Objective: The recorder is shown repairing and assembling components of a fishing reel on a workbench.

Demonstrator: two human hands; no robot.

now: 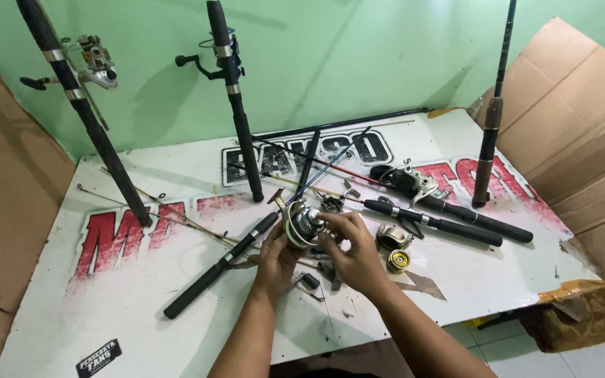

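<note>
Both hands, left hand (276,257) and right hand (353,253), closed around a silver spinning reel (304,222), above a white table (141,315) strewn with fishing rods (218,264)

Brightness: we see an evenly bright, daylight-like scene.
Source: we judge light from about 2 o'clock, since shadows fall toward 8 o'clock.
Shadows: soft ones behind the upright rods (236,105) on the green wall (358,56).
Glare: mild sheen on the white surface (141,308).
Sharpness: we find it crisp; the edges bow slightly.
</note>
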